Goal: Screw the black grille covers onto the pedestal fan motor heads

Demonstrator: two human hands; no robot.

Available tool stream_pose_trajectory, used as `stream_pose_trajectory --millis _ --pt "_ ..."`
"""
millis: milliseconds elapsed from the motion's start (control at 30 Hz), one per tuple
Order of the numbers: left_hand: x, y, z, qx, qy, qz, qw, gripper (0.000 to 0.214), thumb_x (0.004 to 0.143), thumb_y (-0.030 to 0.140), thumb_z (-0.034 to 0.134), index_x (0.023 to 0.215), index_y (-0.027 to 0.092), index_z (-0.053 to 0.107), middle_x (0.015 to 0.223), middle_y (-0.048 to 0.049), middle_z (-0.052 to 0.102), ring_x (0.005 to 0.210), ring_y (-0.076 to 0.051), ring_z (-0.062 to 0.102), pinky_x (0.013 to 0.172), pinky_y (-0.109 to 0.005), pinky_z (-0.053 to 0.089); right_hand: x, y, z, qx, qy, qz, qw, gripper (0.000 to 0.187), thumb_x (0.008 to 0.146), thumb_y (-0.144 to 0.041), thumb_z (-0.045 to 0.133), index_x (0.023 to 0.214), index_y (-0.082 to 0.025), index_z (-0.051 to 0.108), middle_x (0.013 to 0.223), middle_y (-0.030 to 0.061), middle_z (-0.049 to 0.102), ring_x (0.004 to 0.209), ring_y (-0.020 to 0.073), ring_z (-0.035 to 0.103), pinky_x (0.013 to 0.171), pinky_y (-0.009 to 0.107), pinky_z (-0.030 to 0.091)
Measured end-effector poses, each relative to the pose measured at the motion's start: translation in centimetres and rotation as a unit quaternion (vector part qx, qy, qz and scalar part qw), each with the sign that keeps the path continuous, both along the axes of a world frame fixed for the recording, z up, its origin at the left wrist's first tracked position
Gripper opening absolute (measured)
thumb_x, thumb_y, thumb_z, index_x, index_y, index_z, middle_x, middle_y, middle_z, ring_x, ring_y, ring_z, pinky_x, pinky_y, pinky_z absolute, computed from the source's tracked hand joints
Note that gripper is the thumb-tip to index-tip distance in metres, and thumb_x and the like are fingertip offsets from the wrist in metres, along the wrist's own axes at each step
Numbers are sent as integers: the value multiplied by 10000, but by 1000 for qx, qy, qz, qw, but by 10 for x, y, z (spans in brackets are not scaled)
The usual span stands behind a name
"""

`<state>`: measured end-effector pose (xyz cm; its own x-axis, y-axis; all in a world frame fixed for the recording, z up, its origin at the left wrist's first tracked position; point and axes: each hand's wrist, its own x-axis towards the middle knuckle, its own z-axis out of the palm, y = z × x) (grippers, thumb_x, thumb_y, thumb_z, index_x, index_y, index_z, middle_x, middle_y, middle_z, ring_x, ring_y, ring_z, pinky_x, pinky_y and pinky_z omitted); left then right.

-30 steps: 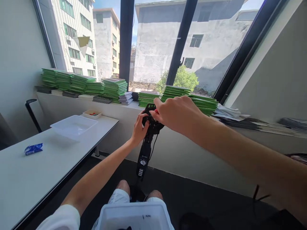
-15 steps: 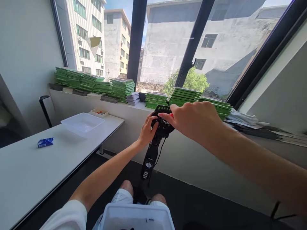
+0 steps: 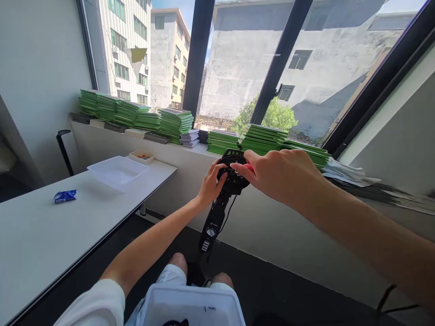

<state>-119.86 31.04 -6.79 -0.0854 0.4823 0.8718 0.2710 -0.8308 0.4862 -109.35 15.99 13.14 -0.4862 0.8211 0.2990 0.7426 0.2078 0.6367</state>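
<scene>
A black appliance that looks like a fan with its front off (image 3: 234, 183) stands between my knees and the wall. It has a round, hollow head, a long neck with a silver knob and a row of buttons, and a thin cable. My left hand (image 3: 212, 183) grips the left rim of the head, its thumb over the front edge. Over the right side of the head, my right hand (image 3: 275, 170) is closed round a red-handled screwdriver (image 3: 249, 167). Its tip is hidden against the head.
A white tub (image 3: 193, 301) with a black part inside rests on my lap. On the table (image 3: 102, 222) to the left are a clear plastic bin (image 3: 118, 171), a blue packet (image 3: 65, 196) and a small tray (image 3: 141, 156). Green book stacks (image 3: 175, 124) line the windowsill.
My right hand has shifted slightly to the right with the screwdriver. The left hand keeps its grip on the fan head. The view has tilted a little.
</scene>
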Motion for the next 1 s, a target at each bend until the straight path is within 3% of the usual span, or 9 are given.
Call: stream_pose_trajectory --millis 100,233,367,500,667,833,900,1000 --pt "-1 0 0 1 1 -2 1000 205 1056 317 453 1233 251 534 1523 -135 514 1445 -241 499 1187 -457 440 4 2 3 -83 17 17 996 382 1041 -349 402 1314 -107 517 655 88 684 529 208 596 520 283 300" --pt "1 -2 -1 -2 -1 6 1000 205 1063 318 442 1243 263 525 1526 -120 512 1451 -228 492 1180 -446 451 7 2 2 14 -13 -14 1000 496 1075 -472 285 1138 -116 624 586 101 635 563 257 621 527 298 299" --pt "4 -6 -1 2 -4 0 1000 204 1066 322 440 1242 257 522 1538 -121 499 1440 -231 503 1168 -434 465 9 1 3 -55 17 20 998 405 1027 -400 437 1307 -122 529 664 64 682 521 202 583 513 279 292" --pt "4 -7 -2 -11 -2 4 1000 209 1071 331 430 1244 262 524 1550 -120 487 1438 -240 508 1164 -444 472 7 1 5 36 -10 -20 999 503 1066 -496 289 1185 -126 608 588 87 627 533 244 582 511 304 278" --pt "4 -5 -2 3 -3 -3 1000 210 1071 333 429 1245 260 522 1544 -124 494 1448 -237 500 1169 -436 469 3 0 0 -27 9 3 1000 455 1018 -446 429 1321 -131 554 563 46 612 496 229 556 513 293 283" --pt "4 -5 -2 -13 -9 -4 1000 204 1064 319 437 1241 264 524 1557 -124 483 1454 -252 494 1166 -462 475 2 -2 -4 72 11 -31 997 575 1065 -464 232 925 -138 684 561 126 598 598 289 628 548 320 301" --pt "3 -6 -2 -17 -13 -5 1000 205 1061 318 446 1244 264 523 1558 -126 481 1456 -259 491 1176 -473 466 4 -1 -2 42 29 -27 998 481 1045 -458 301 1030 -146 666 616 114 647 583 273 622 550 315 305" --pt "3 -6 -2 -14 -18 -5 1000 204 1062 320 443 1242 262 519 1549 -130 488 1460 -260 488 1183 -471 458 8 1 0 -75 61 13 995 356 993 -372 445 1271 -171 540 802 94 742 541 208 597 541 297 320"
